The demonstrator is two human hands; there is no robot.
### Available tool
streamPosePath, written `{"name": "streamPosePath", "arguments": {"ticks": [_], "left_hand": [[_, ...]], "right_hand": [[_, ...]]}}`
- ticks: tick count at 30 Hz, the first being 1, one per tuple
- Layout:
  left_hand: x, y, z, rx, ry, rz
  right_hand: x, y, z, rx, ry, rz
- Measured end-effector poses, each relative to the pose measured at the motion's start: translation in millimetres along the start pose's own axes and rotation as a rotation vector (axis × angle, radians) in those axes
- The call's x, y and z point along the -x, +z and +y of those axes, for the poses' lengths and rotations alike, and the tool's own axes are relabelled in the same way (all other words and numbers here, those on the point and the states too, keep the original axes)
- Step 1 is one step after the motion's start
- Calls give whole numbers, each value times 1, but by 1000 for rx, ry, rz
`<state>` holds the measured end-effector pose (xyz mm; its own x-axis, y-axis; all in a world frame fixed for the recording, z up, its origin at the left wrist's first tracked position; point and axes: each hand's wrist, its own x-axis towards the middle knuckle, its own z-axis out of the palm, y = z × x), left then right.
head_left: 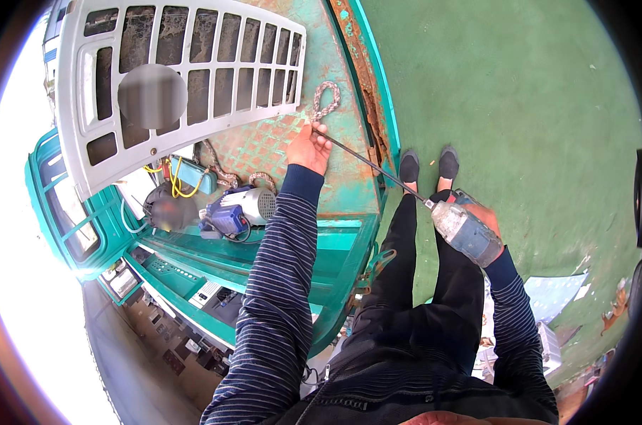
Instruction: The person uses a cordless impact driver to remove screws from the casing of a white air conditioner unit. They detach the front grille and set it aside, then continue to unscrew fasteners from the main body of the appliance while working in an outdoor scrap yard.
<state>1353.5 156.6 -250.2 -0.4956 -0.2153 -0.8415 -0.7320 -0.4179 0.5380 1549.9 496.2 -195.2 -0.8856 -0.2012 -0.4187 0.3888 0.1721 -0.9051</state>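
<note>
In my right hand point(485, 218) is a worn grey and blue power drill point(462, 234), the fingers wrapped round its handle. A long thin dark rod point(370, 162) runs from its nose up and left to my left hand point(309, 150). There my left thumb and fingers pinch the rod's far end. Just beyond those fingertips a braided rope loop point(328, 100) lies on the rusty teal truck bed point(353, 170). Whether the left fingers also grip the rope I cannot tell.
A large white plastic grille point(80, 152) stands over the bed on the left. Below it are a motor with a blue box point(229, 218), a yellow cable point(176, 180) and more rope point(225, 176). The teal cab point(41, 212) is at far left; green floor point(519, 106) lies right.
</note>
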Motion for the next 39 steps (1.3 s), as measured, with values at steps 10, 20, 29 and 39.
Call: {"name": "streamPosePath", "arguments": {"ticks": [10, 20, 29, 39], "left_hand": [[0, 3, -22, -111, -59, 58], [12, -49, -83, -179, -107, 396], [40, -9, -90, -184, -25, 236], [12, 32, -125, -257, 147, 116]], "right_hand": [[31, 8, 10, -527, 266, -18], [110, -46, 17, 219, 328, 135], [182, -140, 2, 197, 433, 187], [141, -212, -21, 200, 706, 188]]}}
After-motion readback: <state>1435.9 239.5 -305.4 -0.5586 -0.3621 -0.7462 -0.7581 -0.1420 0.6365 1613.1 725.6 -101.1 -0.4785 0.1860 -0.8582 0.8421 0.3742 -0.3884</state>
